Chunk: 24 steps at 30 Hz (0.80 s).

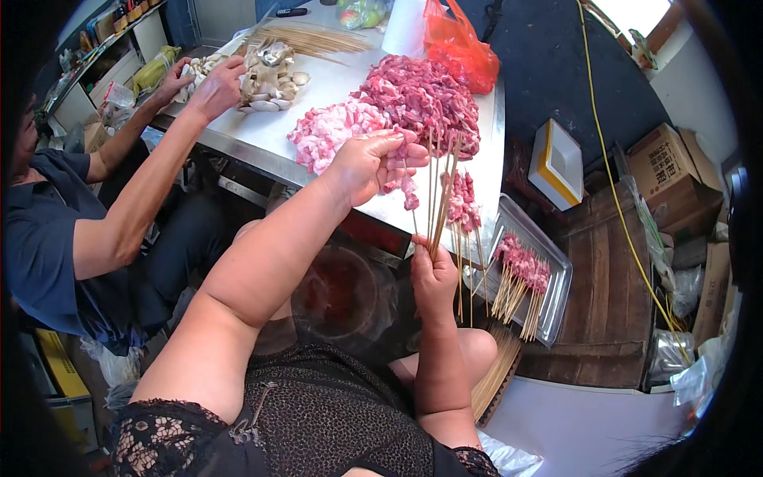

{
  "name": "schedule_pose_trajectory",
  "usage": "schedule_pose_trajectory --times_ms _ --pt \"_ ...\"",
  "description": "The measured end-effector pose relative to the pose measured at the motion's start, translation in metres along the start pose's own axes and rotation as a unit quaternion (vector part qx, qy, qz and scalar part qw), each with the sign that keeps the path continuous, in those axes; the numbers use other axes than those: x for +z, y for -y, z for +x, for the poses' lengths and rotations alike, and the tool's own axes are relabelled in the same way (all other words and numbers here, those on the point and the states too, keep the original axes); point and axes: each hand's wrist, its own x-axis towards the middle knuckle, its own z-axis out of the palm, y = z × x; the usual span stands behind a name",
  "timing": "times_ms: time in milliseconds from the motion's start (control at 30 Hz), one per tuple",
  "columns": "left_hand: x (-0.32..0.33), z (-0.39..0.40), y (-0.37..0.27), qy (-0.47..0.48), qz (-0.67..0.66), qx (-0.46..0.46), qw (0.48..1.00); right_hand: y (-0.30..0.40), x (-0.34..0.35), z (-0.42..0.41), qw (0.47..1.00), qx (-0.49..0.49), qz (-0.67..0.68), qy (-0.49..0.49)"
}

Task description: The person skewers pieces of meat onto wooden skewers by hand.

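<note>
My right hand (435,277) grips a bundle of bamboo skewers (442,208) by their lower ends, points up. One skewer, leaning apart from the bundle, carries pink meat pieces (409,194). My left hand (372,164) is at the top of that skewer, its thumb and fingers around a piece of meat (403,149). Behind it lie a pale pile of fatty pieces (334,128) and a larger pile of dark red cut meat (417,98). Several finished meat skewers (464,203) lie at the table edge right of the bundle, sticks overhanging.
A metal tray (557,271) with rows of meat skewers stands at the right, near loose skewers (498,372). At the left, a co-worker's hands (217,86) handle oyster mushrooms (268,83) on the metal-edged table (238,134). A red plastic bag (462,50) sits behind the meat.
</note>
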Motion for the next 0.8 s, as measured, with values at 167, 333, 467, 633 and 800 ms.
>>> schedule_pose_trajectory --times_ms 167,333,467,633,800 --pt "0.005 0.001 0.001 -0.017 0.073 0.030 0.997 0.001 -0.003 0.000 0.999 0.009 0.032 0.006" --pt "0.001 0.003 0.000 -0.068 0.031 0.082 0.994 0.004 0.002 -0.005 0.999 0.009 0.045 0.012" --pt "0.003 0.003 -0.001 -0.070 -0.003 0.066 0.995 0.000 0.000 -0.004 1.000 0.007 0.022 0.006" --pt "0.007 0.002 0.007 -0.071 0.004 0.098 0.993 0.003 0.002 -0.004 0.995 0.062 0.077 0.028" --pt "0.012 -0.001 0.011 -0.058 0.004 0.064 0.996 0.002 0.002 -0.003 0.996 0.044 0.076 0.022"
